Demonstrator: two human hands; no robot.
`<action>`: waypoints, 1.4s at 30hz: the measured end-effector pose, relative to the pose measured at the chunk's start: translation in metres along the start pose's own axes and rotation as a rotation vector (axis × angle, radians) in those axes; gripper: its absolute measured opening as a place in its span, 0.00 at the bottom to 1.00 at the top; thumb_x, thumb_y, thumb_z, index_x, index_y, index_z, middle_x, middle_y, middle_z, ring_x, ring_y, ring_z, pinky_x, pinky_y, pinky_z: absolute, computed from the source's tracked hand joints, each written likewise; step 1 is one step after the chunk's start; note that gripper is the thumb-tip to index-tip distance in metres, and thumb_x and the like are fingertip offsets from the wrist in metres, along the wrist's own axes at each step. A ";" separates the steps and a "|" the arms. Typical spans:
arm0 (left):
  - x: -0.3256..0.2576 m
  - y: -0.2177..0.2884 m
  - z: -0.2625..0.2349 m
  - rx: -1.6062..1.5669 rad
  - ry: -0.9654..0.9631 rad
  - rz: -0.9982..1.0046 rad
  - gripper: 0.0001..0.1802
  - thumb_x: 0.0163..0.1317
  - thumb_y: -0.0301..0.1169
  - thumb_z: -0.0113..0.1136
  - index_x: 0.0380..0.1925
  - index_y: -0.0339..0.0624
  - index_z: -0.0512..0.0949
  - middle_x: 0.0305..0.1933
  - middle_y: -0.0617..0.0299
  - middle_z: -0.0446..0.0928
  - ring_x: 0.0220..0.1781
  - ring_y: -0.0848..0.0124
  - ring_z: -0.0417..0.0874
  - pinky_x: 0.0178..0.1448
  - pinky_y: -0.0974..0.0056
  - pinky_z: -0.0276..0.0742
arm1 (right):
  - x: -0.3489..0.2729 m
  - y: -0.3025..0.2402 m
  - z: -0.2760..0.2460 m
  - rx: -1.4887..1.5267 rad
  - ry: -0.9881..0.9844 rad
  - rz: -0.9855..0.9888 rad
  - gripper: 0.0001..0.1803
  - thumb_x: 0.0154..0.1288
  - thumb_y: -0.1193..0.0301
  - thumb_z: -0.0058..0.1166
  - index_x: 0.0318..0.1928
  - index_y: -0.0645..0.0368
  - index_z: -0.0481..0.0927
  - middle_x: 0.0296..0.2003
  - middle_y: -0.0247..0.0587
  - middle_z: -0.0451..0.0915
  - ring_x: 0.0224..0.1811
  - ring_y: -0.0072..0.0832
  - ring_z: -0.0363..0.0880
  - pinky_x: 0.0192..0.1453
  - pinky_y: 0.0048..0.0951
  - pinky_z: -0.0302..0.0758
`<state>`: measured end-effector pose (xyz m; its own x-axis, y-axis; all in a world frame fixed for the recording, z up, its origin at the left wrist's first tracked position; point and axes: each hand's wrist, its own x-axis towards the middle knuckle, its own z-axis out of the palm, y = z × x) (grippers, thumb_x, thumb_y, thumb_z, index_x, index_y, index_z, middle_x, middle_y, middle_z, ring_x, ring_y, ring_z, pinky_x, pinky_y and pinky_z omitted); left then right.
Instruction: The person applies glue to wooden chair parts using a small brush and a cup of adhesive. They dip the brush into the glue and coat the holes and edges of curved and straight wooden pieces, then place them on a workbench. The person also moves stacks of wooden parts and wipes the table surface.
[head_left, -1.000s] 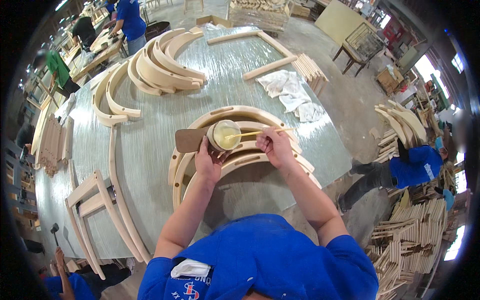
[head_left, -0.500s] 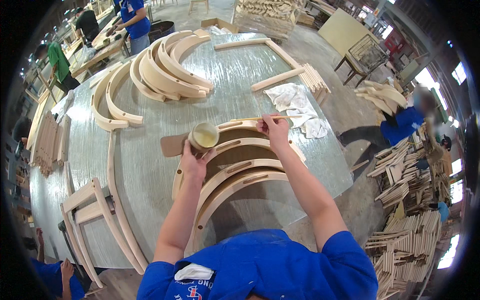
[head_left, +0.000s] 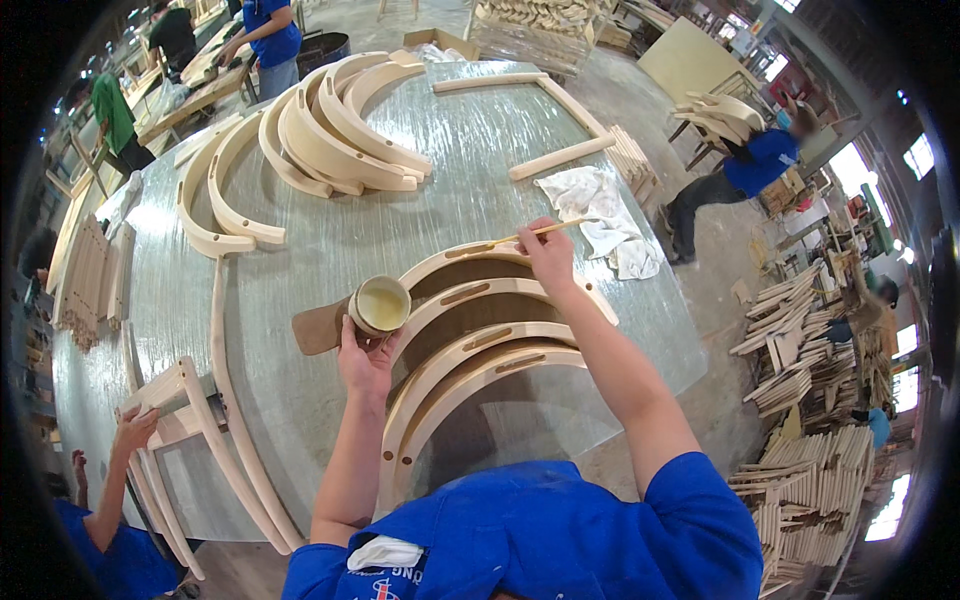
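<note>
My left hand [head_left: 364,358] is closed round a round cup [head_left: 381,306] of pale yellowish liquid, tilted toward me. Between the fingers of my right hand [head_left: 548,258] is a thin stick [head_left: 560,227]. Its left end meets the slotted edge of the farthest curved wooden piece [head_left: 428,266], close to a slot. Several such arched pieces stand side by side in front of me, with slots and round holes along their upper edges; my right forearm hides part of them. A flat brown piece [head_left: 318,328] pokes out left of the cup.
More curved wooden pieces [head_left: 335,150] lie on the plastic-covered table [head_left: 450,130]. A white cloth [head_left: 590,200] and wooden bars [head_left: 563,158] lie far right. At left are a wooden frame [head_left: 190,400], a co-worker's hand [head_left: 137,428] and stacked slats [head_left: 88,275]. Another person [head_left: 755,165] carries wooden parts.
My left hand has moved the cup left and toward me. The stick's left end has swung down to the farthest piece's slot. A co-worker's hand has reached the frame; the carrying person has moved farther off.
</note>
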<state>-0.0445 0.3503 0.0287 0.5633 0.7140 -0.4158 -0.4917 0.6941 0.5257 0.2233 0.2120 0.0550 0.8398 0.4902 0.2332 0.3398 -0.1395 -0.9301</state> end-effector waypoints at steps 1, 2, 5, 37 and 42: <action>0.000 -0.002 0.003 0.002 0.001 -0.001 0.23 0.70 0.42 0.36 0.55 0.36 0.64 0.54 0.49 0.69 0.52 0.56 0.76 0.54 0.50 0.77 | -0.002 0.000 0.006 -0.035 -0.002 -0.050 0.08 0.59 0.71 0.54 0.31 0.63 0.75 0.22 0.39 0.76 0.24 0.21 0.74 0.30 0.24 0.72; -0.001 -0.004 0.006 0.008 -0.001 -0.018 0.23 0.70 0.42 0.36 0.55 0.36 0.64 0.54 0.49 0.69 0.52 0.56 0.76 0.54 0.50 0.77 | -0.006 0.000 0.012 -0.070 -0.003 -0.098 0.08 0.59 0.70 0.55 0.32 0.63 0.75 0.22 0.41 0.76 0.23 0.23 0.72 0.29 0.27 0.71; -0.003 -0.004 0.009 0.034 0.011 -0.007 0.23 0.70 0.42 0.37 0.55 0.37 0.64 0.54 0.50 0.70 0.52 0.57 0.76 0.53 0.50 0.78 | -0.015 -0.023 0.044 -0.125 -0.164 -0.226 0.07 0.59 0.70 0.53 0.31 0.62 0.76 0.21 0.43 0.74 0.23 0.26 0.70 0.31 0.30 0.69; -0.017 0.006 0.001 -0.031 0.055 0.033 0.18 0.67 0.39 0.45 0.50 0.39 0.69 0.51 0.56 0.73 0.51 0.63 0.77 0.51 0.52 0.79 | 0.009 -0.009 0.002 -0.122 -0.055 0.056 0.11 0.58 0.69 0.58 0.26 0.62 0.73 0.18 0.33 0.73 0.19 0.16 0.70 0.21 0.19 0.67; -0.015 0.011 -0.010 0.006 0.081 0.078 0.19 0.68 0.40 0.41 0.52 0.40 0.67 0.53 0.56 0.72 0.54 0.63 0.75 0.54 0.52 0.77 | 0.032 -0.024 -0.031 -0.270 -0.383 -0.121 0.08 0.58 0.72 0.56 0.26 0.62 0.73 0.23 0.34 0.74 0.27 0.18 0.73 0.30 0.23 0.70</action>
<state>-0.0655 0.3485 0.0333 0.4679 0.7708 -0.4323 -0.5278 0.6361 0.5629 0.2555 0.2040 0.0936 0.5884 0.7912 0.1667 0.5658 -0.2556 -0.7839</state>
